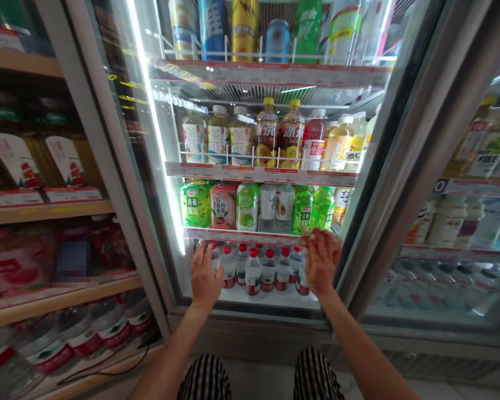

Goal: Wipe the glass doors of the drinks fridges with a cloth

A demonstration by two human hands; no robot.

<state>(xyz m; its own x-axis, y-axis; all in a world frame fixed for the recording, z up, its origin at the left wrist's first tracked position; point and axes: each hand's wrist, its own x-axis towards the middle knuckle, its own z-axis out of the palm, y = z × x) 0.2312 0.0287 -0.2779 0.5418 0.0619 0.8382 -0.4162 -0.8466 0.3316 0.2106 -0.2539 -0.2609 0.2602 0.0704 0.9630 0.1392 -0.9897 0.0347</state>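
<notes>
My left hand (pixel 205 276) is raised in front of the cooler's glass door (pixel 241 303), with its fingers stretched upward and nothing in it. It looks to be against the glass, at the left of the lowest shelf. Towards the right edge of the same door, my right hand (pixel 320 266) presses a crumpled brownish cloth (pixel 336 242). Most of the cloth is hidden behind the fingers. Through the glass, between both hands, stand several small water bottles (pixel 253 272) with red caps. Green drink bottles (pixel 304 210) stand on the shelf just above my right hand.
Metal door frames (pixel 394 161) run up the right side, with another cooler door (pixel 450 311) beyond. To the left, open shelves (pixel 45 214) hold bottles, and a black cable (pixel 104 373) lies low there. My knees (pixel 204 378) in striped cloth are close below the door.
</notes>
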